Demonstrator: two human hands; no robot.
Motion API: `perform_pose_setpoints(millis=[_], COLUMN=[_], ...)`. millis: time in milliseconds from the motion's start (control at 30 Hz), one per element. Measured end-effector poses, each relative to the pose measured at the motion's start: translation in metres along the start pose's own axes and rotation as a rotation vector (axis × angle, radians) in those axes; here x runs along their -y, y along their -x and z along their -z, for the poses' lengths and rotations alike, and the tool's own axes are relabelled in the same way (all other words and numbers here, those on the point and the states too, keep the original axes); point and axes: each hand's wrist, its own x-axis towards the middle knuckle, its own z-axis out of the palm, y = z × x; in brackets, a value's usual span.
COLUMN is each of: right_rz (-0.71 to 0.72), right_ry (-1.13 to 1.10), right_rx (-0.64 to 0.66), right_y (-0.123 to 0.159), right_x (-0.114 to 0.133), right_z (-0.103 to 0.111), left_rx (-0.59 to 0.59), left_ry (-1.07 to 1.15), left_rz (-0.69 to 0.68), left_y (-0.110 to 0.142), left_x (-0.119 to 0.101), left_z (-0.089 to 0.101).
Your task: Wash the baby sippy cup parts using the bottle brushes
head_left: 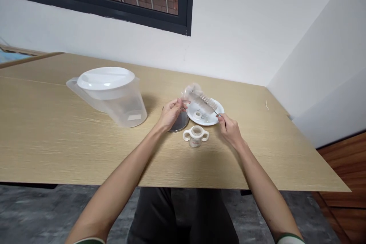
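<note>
My right hand [230, 129] is closed round the thin wire handle of a bottle brush [203, 101] with pale bristles. The brush slants up to the left over a white plate [210, 122]. My left hand [173, 112] pinches a small clear plastic piece [184, 94], maybe a cap, close to the brush's rounded tip. Its exact shape is hard to make out. Below the left hand stands a metal container [180, 123], partly hidden by the fingers. Between my hands sits a small two-handled baby bottle [196, 140], upright with its top uncovered.
A white ring [197, 115] and small clear parts lie on the plate. To the left stands a translucent pitcher [122, 106] with a white lid. A thin bent white piece [267, 105] lies at the right of the wooden table [85, 152]. Walls stand behind and to the right.
</note>
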Motion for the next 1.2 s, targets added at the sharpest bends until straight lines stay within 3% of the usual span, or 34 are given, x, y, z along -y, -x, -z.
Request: perform_pose_setpoints(millis=[133, 233, 400, 567, 667, 867, 1067, 1200], right_rz=[-0.1, -0.095, 0.078, -0.046, -0.03, 0.111, -0.003, -0.04], right_ry=[0.051, -0.003, 0.034, 0.11, 0.039, 0.035, 0.143, 0.087], right_rx=[-0.092, -0.157, -0.043, -0.131, -0.157, -0.001, -0.039, -0.088], right_y=[-0.002, 0.0, -0.001, -0.004, -0.002, 0.001, -0.002, -0.001], right_x=[-0.006, -0.005, -0.002, -0.012, -0.009, 0.004, -0.003, -0.005], right_z=[0.003, 0.008, 0.01, 0.014, 0.015, 0.008, 0.007, 0.01], left_rx=[-0.018, -0.037, -0.072, -0.061, -0.032, -0.026, -0.039, -0.066], left_ry=[-0.037, -0.053, -0.076, -0.085, -0.052, 0.052, 0.037, 0.021], left_rz=[-0.015, -0.025, -0.05, -0.055, -0.059, 0.027, 0.04, 0.055], left_y=[0.0, -0.001, -0.001, 0.0, 0.001, 0.001, 0.0, -0.001], left_x=[0.0, 0.0, 0.002, -0.004, -0.007, -0.01, -0.011, -0.006], left_z=[0.001, 0.0, -0.001, 0.0, 0.0, -0.002, 0.003, 0.005])
